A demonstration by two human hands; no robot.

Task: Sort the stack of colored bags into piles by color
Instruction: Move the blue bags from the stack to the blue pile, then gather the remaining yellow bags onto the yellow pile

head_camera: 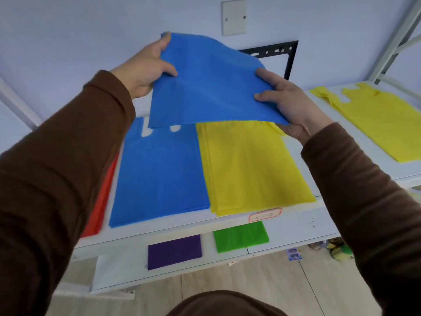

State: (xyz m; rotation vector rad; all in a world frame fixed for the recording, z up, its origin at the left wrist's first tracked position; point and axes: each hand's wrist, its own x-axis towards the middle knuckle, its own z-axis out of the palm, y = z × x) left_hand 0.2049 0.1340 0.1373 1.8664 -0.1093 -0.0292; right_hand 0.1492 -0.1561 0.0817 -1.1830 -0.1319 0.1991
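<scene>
I hold a blue bag [209,83] up in the air above the upper shelf. My left hand [143,67] grips its left edge, thumb on top. My right hand [289,103] pinches its right edge. Below it, flat on the white shelf [296,215], lie a blue pile [157,176] and a yellow pile [252,169] side by side. A red pile [102,201] shows at the left, mostly hidden by my left sleeve. Another yellow bag [382,119] lies at the far right of the shelf.
A lower shelf [123,267] carries a purple pile [174,252] and a green pile [241,236]. A black bracket [289,55] and a white wall plate [234,17] are on the wall behind. A metal rack post [396,39] rises at the right. Wooden floor below.
</scene>
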